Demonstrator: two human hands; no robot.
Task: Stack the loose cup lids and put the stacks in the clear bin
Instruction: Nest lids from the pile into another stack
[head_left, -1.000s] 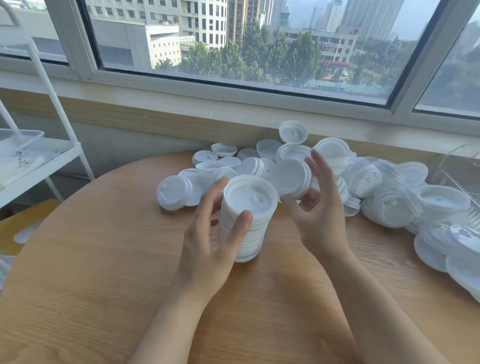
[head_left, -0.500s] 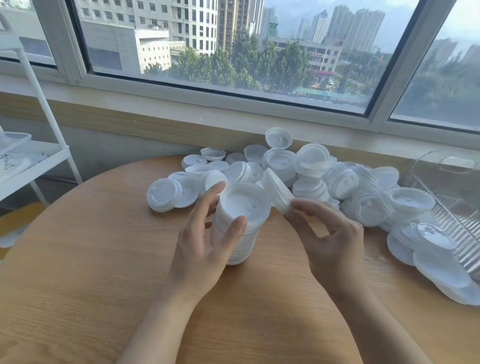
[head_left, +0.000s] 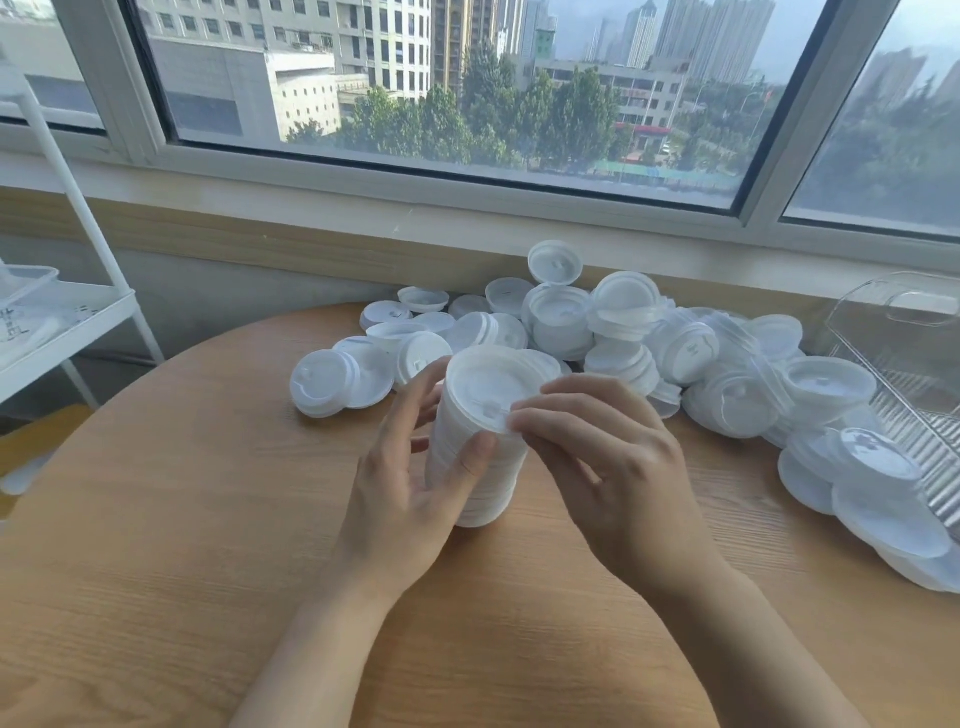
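Gripping the tall lid stack (head_left: 480, 447) on the desk (head_left: 182, 519), the left hand (head_left: 410, 499) curls around it; right hand (head_left: 613, 467) fingers pinch the top lid (head_left: 493, 384).

Daylit room with a round wooden table (head_left: 156, 571) by a wide window (head_left: 467, 93)
White shelf rack (head_left: 67, 312) at the far left; a pale sill (head_left: 363, 202) runs along the far wall, tower blocks and green trees outside

No text, label or number is legible on anything shown.
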